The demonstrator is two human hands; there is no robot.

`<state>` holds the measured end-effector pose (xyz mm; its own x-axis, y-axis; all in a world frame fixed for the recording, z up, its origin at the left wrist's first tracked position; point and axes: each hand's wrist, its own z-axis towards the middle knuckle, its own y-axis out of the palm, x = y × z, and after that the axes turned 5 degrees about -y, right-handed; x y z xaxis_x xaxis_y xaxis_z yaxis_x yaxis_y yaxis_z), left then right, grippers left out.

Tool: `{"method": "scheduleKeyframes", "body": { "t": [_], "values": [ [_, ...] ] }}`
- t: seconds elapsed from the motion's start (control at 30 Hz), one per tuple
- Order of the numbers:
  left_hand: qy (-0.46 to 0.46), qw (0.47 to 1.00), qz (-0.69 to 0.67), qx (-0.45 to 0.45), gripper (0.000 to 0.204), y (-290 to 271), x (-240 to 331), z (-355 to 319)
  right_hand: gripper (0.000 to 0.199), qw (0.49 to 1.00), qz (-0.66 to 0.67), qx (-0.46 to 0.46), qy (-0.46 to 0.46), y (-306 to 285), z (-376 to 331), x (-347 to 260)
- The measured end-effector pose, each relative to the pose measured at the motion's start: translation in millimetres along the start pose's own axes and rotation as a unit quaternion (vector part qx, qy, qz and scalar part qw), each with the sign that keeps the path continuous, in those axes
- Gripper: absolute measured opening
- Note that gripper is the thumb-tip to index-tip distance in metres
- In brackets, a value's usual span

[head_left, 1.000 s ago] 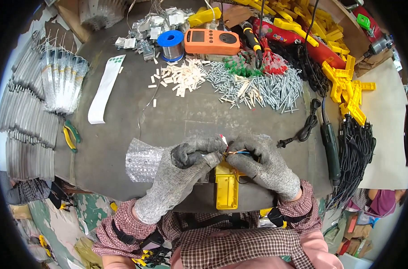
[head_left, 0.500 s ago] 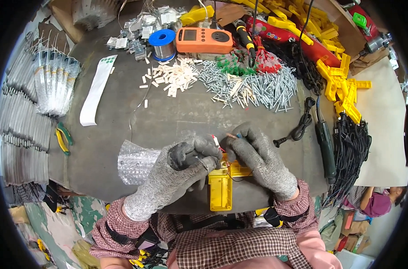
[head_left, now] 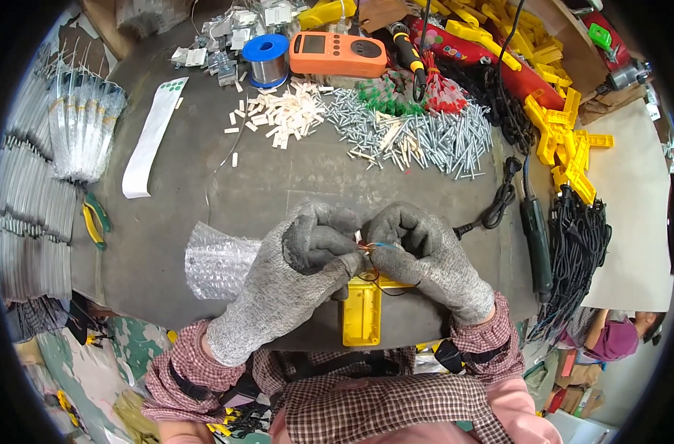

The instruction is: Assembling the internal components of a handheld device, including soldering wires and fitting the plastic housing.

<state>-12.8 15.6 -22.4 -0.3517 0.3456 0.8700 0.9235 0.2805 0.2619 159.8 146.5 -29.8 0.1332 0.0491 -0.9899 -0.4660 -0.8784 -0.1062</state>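
Note:
My left hand [head_left: 311, 259] and my right hand [head_left: 426, 259], both in grey gloves, meet at the middle of the bench. Between their fingertips are thin wires [head_left: 366, 249], pinched from both sides. A blue wire [head_left: 381, 244] shows at the right fingertips, and a small white piece [head_left: 357, 235] stands up by the left ones. Just below lies an open yellow plastic housing [head_left: 362, 318], partly covered by the hands; a dark wire [head_left: 389, 293] loops over its upper part. A bubble-wrap bag [head_left: 220, 263] lies left of my left hand.
Beyond the hands lie piles of white sleeves [head_left: 285, 115] and screws [head_left: 448, 140], a solder spool [head_left: 267, 70] and an orange meter [head_left: 337, 55]. Right are a soldering iron [head_left: 535, 244], black cords [head_left: 579, 244] and yellow parts [head_left: 570, 140]; left, pliers [head_left: 95, 220] and clear strips [head_left: 33, 200].
Both hands have drawn together so their fingertips meet at the wires. The right fingertips, raised apart with a wire end before, now pinch beside the left ones. The view has shifted slightly.

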Motion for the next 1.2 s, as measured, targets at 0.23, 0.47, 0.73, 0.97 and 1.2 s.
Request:
{"method": "scheduleKeyframes", "body": {
  "t": [0.23,0.47,0.73,0.97,1.2],
  "values": [
    [0.044,0.999,0.020,-0.018,0.017,-2,-4,2,0.019,0.999,-0.050,0.011,-0.014,0,-3,-3],
    [0.058,0.996,0.047,-0.037,0.016,-4,-5,3,0.020,0.983,-0.143,0.020,-0.117,-1,-7,-2],
    [0.520,0.576,0.629,0.046,0.025,-3,-8,-4,0.018,0.995,-0.089,-0.022,-0.036,-1,-4,3],
    [0.014,0.996,0.013,-0.088,0.046,-5,-1,0,0.018,0.924,-0.270,0.015,-0.270,4,2,-4],
    [0.335,0.783,0.524,-0.001,0.071,-6,-16,-1,0.013,0.980,-0.125,-0.022,-0.150,-1,-1,-2]
  ]
}}
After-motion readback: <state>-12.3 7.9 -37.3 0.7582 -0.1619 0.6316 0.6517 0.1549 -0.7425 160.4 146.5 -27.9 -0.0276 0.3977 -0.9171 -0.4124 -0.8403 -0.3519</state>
